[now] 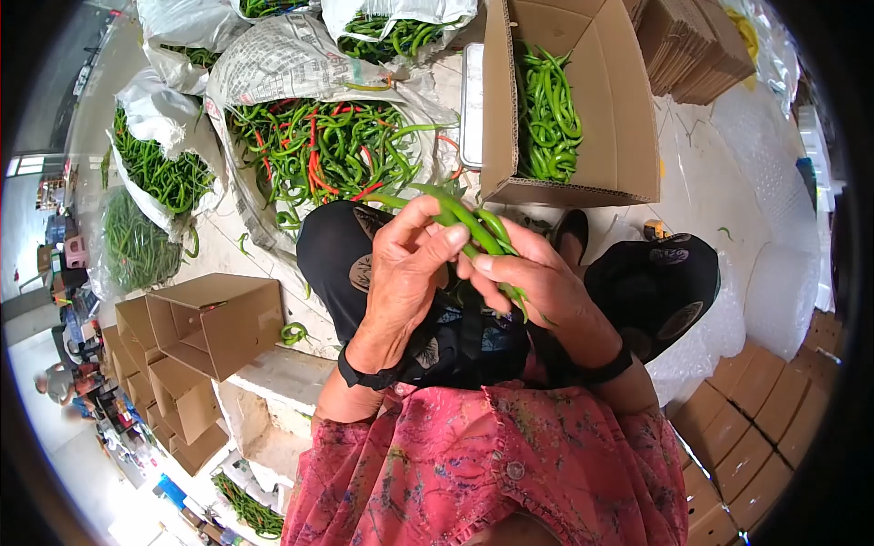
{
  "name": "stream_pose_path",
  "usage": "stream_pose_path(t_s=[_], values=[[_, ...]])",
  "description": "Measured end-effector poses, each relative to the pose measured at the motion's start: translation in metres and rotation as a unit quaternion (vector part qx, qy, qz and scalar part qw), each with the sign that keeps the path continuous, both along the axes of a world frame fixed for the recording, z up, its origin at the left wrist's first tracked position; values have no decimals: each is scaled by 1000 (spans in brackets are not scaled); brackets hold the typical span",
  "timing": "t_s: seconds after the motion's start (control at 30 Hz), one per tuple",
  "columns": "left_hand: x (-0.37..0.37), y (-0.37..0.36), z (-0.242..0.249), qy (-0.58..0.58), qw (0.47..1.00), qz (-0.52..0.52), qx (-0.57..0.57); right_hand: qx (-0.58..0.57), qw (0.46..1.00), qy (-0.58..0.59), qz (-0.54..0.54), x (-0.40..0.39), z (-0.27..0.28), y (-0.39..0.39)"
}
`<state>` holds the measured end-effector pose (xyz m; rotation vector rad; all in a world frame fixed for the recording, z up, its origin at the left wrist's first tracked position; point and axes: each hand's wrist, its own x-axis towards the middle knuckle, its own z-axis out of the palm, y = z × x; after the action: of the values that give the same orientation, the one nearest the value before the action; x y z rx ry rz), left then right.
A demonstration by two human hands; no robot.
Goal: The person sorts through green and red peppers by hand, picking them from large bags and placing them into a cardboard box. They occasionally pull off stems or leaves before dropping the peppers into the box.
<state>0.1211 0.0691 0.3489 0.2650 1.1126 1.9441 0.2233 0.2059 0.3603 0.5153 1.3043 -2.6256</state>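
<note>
My left hand [414, 259] and my right hand [528, 271] are close together above my lap, both closed on a few long green chili peppers [473, 221]. The peppers lie slantwise across my fingers, and some tips poke out below my right hand. Ahead on the left, a large open woven sack [273, 59] holds a heap of green chilies mixed with red ones [319, 150]. Ahead on the right stands an open cardboard box [614, 109] with a pile of green chilies [549, 114] along its left side.
More white sacks [150, 118] of green chilies stand at the left. Empty cardboard boxes [218, 323] are stacked lower left. Flattened cartons [692, 45] and bubble wrap [774, 200] lie at the right. A white flat tray-like object [472, 105] sits beside the box.
</note>
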Motion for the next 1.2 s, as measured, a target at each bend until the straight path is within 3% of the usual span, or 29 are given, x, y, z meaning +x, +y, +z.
stream_pose_path(t_s=[0.13,0.2,0.23,0.27,0.3,0.33,0.37,0.4,0.43,0.47,0.53,0.57,0.6,0.63,0.67,0.7,0.73,0.77,0.83,0.9,0.93,0.97,1.0,1.03,1.1,1.17,1.2], values=[[-18,-12,19,108,974,183,-79,48,994,9,-102,4,-10,-2],[-40,-36,35,160,939,285,-112,154,980,36,-122,14,4,19],[-50,-50,52,232,910,318,-127,205,970,-5,-128,20,23,32],[-70,-76,55,253,906,323,-107,191,968,-5,-165,24,36,46],[-86,-95,66,320,850,357,-216,176,963,-3,-203,27,48,59],[-105,-121,69,334,839,366,-225,289,931,-15,-223,25,60,74],[-118,-124,73,350,798,444,-206,307,925,62,-215,24,59,97],[-138,-161,71,359,791,418,-267,311,923,61,-219,17,59,108],[-152,-178,65,553,617,400,-392,341,909,35,-239,10,59,118],[-172,-207,62,422,698,447,-368,368,893,9,-260,3,59,128],[-210,-280,41,414,659,460,-428,385,891,5,-239,-12,43,146],[-238,-347,26,456,640,412,-460,399,891,4,-216,-18,29,155],[-261,-407,6,519,546,405,-519,401,890,2,-216,-23,4,168],[-278,-458,-12,624,443,387,-515,491,857,-54,-148,-24,-28,184],[-276,-490,-16,622,443,386,-517,572,809,-108,-77,-21,-44,194],[-271,-517,-17,552,355,338,-675,572,810,-109,-74,-17,-46,196],[-269,-535,-21,458,252,276,-807,631,767,-103,-54,-12,-47,195],[-264,-552,-27,450,246,275,-813,685,722,-93,-30,-10,-49,189],[-242,-605,-38,413,251,189,-855,593,794,-130,-27,-10,-10,167],[-264,-755,-102,286,458,187,-820,488,865,-109,-39,-13,20,136],[-250,-755,-98,476,306,28,-824,438,891,-118,-16,-12,33,123],[-235,-743,-104,625,133,-139,-756,389,912,-128,7,-10,42,111],[-230,-714,-102,522,189,-67,-829,343,932,-116,-6,-7,49,96],[-215,-639,-92,417,249,48,-872,296,949,-104,-19,-3,52,83],[-185,-442,-47,273,329,201,-881,270,956,-115,3,4,45,67],[-191,-471,-94,358,460,261,-769,246,961,-122,24,6,33,55],[-192,-473,-131,357,600,327,-637,239,961,-138,34,7,24,48]])
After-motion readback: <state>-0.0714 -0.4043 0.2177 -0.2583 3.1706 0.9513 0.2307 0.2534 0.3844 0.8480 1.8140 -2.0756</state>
